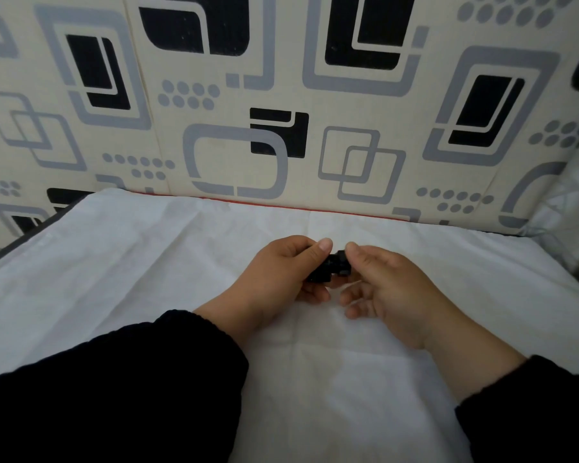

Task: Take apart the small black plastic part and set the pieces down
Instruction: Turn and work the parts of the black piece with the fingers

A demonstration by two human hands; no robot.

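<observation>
A small black plastic part (331, 267) is held between both hands just above the white cloth (147, 262), near the middle of the view. My left hand (281, 272) grips its left end with the thumb on top and fingers curled beneath. My right hand (385, 282) pinches its right end between thumb and forefinger, the other fingers loosely spread below. The fingers hide much of the part, so I cannot tell whether it is one piece or two.
The white cloth covers the whole work surface. A patterned cream, grey and black padded panel (281, 128) rises right behind it. A dark edge (30, 228) borders the cloth at the left, and crinkled clear plastic (569, 212) lies at the far right.
</observation>
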